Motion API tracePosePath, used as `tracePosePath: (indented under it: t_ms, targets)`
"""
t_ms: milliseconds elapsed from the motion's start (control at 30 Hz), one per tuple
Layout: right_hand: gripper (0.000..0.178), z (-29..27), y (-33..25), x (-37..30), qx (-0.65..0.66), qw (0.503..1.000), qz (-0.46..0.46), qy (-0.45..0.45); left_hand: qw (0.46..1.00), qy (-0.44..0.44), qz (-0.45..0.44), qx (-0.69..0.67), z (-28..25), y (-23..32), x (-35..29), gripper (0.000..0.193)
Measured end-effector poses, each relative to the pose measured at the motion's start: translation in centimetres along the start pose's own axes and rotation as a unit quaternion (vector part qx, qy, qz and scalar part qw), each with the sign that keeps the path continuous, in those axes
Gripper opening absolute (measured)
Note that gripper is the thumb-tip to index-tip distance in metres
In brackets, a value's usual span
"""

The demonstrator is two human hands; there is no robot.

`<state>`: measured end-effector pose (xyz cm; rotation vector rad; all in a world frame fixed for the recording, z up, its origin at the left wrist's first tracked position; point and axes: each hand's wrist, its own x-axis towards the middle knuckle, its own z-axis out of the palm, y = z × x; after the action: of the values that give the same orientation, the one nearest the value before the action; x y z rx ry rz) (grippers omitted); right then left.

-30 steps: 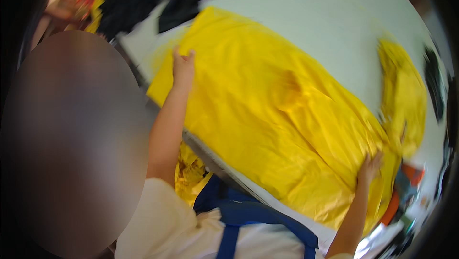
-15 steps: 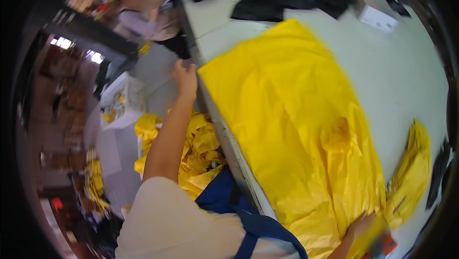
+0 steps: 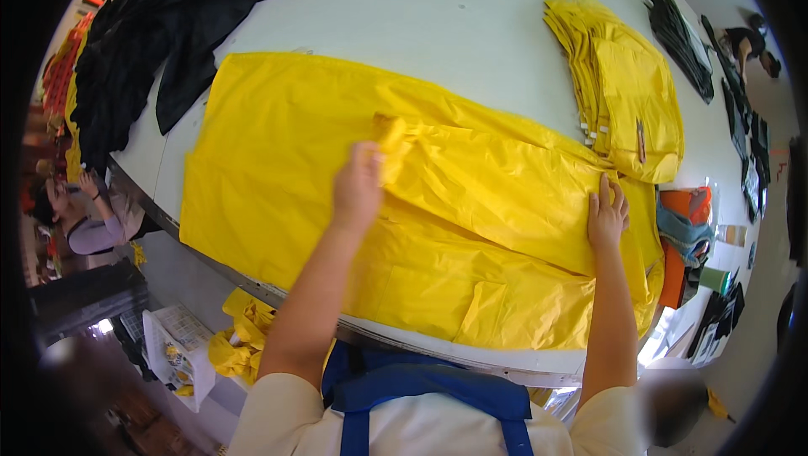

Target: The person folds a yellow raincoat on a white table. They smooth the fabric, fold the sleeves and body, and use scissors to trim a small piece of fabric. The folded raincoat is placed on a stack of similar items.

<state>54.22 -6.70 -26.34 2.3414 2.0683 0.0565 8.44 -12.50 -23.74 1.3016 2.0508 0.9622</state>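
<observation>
A shiny yellow garment that looks like a rain jacket (image 3: 278, 161) lies spread along the near side of the worktable. My left hand (image 3: 358, 191) is closed around the bunched end of its sleeve (image 3: 389, 140), lifted slightly and a little blurred. At the garment's right part, my right hand (image 3: 608, 216) rests on the fabric with fingers stretched out, holding nothing. A narrow flap (image 3: 484, 311) shows on the garment's near part. Just beyond my right hand sits a stack of folded yellow garments (image 3: 635, 103) with a slim pen-like tool (image 3: 641, 142) on top.
Black fabric (image 3: 202, 18) is heaped at the far left of the pale table (image 3: 438, 10). Dark folded pieces (image 3: 680, 44) and a green roll (image 3: 715, 279) lie at the right. Below the left edge are a white crate (image 3: 181, 351) and loose yellow cloth (image 3: 240, 338). Another person (image 3: 101, 216) is at left.
My view has turned toward the right. My left hand, formerly off the table's left edge and empty, now grips the sleeve end. My right hand now lies flat on the garment.
</observation>
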Motion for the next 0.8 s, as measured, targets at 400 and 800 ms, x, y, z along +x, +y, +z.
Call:
tracePosePath:
  t_ms: [400,800]
  targets:
    - [0.048,0.3,0.2,0.1,-0.031,0.999,0.007,0.008,0.987,0.005,0.106,0.117,2.1,2.1,7.2,0.029]
    - [0.048,-1.0,1.0,5.2,0.116,0.988,-0.054,0.081,0.917,-0.022,0.266,0.297,0.6,-2.5,17.4,0.034]
